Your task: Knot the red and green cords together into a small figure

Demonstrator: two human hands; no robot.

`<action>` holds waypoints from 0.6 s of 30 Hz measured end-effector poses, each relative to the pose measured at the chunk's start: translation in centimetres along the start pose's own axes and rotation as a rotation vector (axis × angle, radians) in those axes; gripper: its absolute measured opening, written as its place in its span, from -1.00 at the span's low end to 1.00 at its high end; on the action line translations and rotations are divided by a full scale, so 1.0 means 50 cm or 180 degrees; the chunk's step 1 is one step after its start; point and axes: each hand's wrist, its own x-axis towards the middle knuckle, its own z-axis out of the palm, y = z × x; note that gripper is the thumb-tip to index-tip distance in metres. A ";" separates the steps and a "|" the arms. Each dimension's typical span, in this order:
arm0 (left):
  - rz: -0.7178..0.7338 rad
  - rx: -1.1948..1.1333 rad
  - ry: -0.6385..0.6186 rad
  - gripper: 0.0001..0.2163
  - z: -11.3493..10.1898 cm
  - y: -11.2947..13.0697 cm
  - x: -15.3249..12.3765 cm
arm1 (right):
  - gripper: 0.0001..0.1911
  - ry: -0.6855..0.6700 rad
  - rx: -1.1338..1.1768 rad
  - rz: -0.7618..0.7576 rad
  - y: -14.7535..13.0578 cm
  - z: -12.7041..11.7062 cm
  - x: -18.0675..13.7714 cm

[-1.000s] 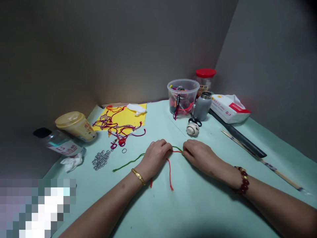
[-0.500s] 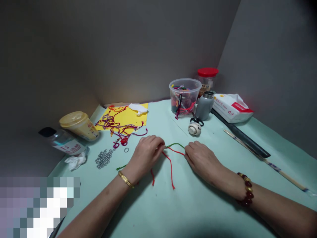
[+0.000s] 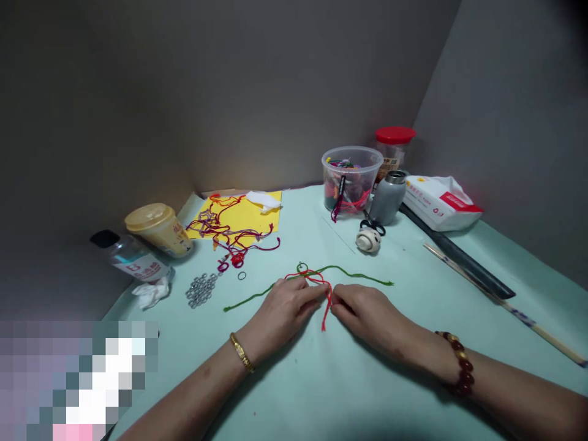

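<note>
A red yarn cord (image 3: 316, 279) is looped and knotted around a green yarn cord (image 3: 353, 269) on the pale green table cover (image 3: 376, 380), with its tail running toward 6 o'clock. The left hand (image 3: 282, 312) lies at 7 o'clock from the knot, the right hand (image 3: 367, 312) at 4 o'clock. The curled fingertips (image 3: 321, 293) of both hands meet at the red cord; whether they grip it, I cannot tell. Small metal rings (image 3: 201, 290) lie at 9 o'clock, a clear plastic tub (image 3: 351, 180) at 12 o'clock.
</note>
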 end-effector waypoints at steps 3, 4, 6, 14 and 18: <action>0.0081 0.0084 -0.0079 -0.76 -0.001 0.005 0.001 | -0.79 -0.0015 0.0300 -0.0099 -0.005 -0.004 -0.003; 0.0112 0.0090 -0.0096 -0.77 -0.001 0.007 0.001 | -0.79 0.0018 0.0348 -0.0060 -0.007 -0.007 -0.004; 0.0144 0.0044 -0.0108 -0.79 -0.002 0.010 0.002 | -0.82 0.0099 0.0457 0.0025 -0.009 -0.011 -0.006; 0.0098 -0.0167 -0.0269 -0.89 -0.015 0.018 0.004 | -0.86 -0.0096 0.0253 -0.0090 -0.003 -0.011 0.006; 0.0117 -0.0237 -0.0251 -0.88 -0.016 0.020 0.001 | -0.89 -0.0136 0.0086 0.0162 -0.009 -0.012 0.016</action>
